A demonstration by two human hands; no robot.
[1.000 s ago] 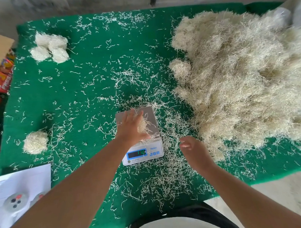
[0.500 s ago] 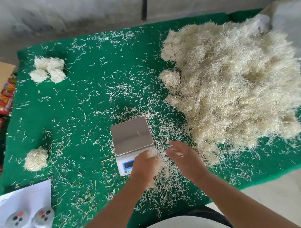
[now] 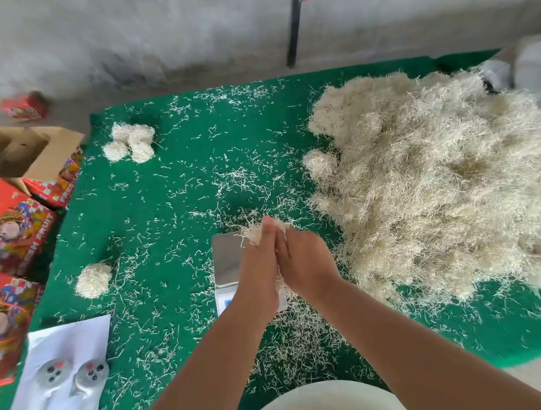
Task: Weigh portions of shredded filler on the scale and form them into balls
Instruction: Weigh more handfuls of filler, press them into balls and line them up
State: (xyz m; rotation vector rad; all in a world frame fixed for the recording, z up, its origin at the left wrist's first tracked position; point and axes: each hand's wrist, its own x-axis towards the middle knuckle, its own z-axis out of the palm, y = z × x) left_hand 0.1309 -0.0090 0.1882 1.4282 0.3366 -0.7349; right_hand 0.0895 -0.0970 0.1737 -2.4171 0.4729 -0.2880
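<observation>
Above the scale (image 3: pixel 231 261), a weighed portion is being pressed into a ball.
Left hand (image 3: pixel 259 266) and right hand (image 3: pixel 305 262) are together palm to palm, fingers fairly straight, pressing a tuft of shredded filler (image 3: pixel 254 231) that pokes out at the fingertips. Done, by the look of it: a cluster of balls (image 3: pixel 130 142) at the far left of the green surface (image 3: pixel 170 183) and a single ball (image 3: pixel 93 280) nearer. Left to do: the big filler heap (image 3: pixel 431 180) on the right, barely touched.
</observation>
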